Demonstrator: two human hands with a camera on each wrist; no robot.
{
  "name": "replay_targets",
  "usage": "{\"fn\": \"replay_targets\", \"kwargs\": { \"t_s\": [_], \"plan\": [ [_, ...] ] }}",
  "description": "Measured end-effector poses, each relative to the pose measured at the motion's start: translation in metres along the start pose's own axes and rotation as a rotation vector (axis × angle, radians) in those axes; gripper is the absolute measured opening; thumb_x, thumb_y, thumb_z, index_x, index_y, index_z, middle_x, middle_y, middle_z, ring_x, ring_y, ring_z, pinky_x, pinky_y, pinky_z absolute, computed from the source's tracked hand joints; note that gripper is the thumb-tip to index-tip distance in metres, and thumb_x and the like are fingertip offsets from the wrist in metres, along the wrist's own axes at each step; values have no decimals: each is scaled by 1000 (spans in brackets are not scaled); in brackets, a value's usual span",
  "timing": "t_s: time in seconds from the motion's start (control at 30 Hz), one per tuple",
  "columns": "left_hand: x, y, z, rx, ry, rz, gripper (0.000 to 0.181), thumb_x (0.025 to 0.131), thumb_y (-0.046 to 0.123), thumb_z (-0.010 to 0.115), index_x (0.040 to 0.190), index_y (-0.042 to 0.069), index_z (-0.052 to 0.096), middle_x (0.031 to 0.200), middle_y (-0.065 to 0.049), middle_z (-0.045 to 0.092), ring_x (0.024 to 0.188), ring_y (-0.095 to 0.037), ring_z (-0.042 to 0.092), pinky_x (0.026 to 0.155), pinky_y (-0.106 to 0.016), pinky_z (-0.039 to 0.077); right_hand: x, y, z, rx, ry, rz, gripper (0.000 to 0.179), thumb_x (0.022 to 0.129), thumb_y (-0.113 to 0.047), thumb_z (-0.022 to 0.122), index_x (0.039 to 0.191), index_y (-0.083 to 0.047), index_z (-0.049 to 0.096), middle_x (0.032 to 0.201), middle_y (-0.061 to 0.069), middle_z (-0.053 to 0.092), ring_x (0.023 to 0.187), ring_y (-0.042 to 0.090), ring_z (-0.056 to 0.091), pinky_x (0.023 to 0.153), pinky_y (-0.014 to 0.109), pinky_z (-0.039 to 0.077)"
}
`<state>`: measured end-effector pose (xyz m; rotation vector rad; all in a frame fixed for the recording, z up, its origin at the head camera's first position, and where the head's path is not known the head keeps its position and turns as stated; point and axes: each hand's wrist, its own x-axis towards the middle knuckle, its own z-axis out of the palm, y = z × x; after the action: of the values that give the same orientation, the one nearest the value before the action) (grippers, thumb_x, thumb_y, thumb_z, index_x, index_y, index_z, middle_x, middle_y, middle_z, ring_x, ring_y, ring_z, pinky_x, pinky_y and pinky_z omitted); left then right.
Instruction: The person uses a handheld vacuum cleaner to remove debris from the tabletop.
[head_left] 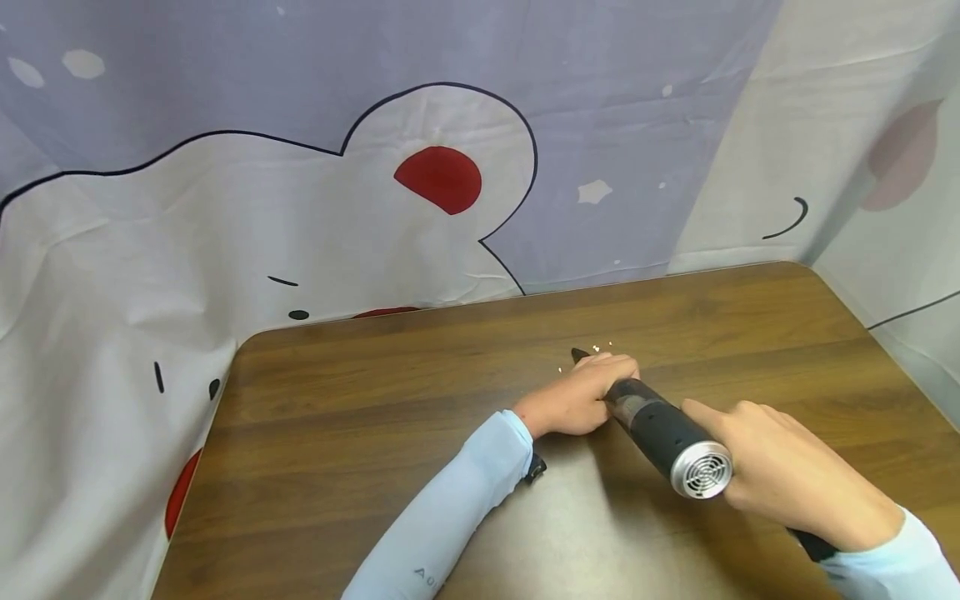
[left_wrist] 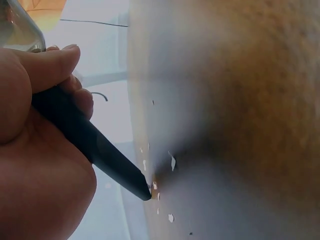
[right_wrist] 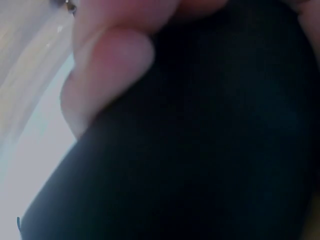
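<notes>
A black handheld vacuum cleaner (head_left: 663, 433) with a silver vented end and a clear section slants over the table in the head view. My right hand (head_left: 787, 467) grips it near the vented end; in the right wrist view, curled fingers (right_wrist: 117, 55) lie against its dark, blurred surface. Further forward, my left hand (head_left: 581, 396) wraps around the narrow black nozzle (left_wrist: 100, 140). The nozzle's slanted tip is right at the tabletop among small white scraps (left_wrist: 171, 218). Most of the nozzle is hidden behind the left hand in the head view.
The brown wood-grain table (head_left: 375, 417) has rounded far corners. A printed white and lavender curtain (head_left: 600, 108) hangs behind it and along both sides. A small black device (head_left: 536, 468) shows at the left wrist.
</notes>
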<state>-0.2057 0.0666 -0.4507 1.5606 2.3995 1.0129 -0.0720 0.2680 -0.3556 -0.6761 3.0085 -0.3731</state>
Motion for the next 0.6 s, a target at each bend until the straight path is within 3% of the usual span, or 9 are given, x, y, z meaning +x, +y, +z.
{"fn": "replay_targets", "kwargs": {
  "t_s": [0.4, 0.6],
  "plan": [
    [9, 3, 6, -26, 6, 14, 30, 76, -2, 63, 90, 21, 51, 93, 15, 50, 94, -2, 43, 92, -22, 29, -5, 0, -7, -6, -50, 38, 43, 62, -2, 70, 92, -26, 52, 56, -16, 43, 45, 2, 39, 42, 25, 35],
    [12, 3, 8, -29, 1, 19, 29, 77, -1, 63, 91, 21, 51, 95, 15, 50, 95, -2, 43, 91, -22, 29, -5, 2, -8, 0, -31, 34, 41, 63, -2, 70, 90, -26, 50, 54, -16, 42, 42, 1, 37, 40, 24, 34]
  ]
}}
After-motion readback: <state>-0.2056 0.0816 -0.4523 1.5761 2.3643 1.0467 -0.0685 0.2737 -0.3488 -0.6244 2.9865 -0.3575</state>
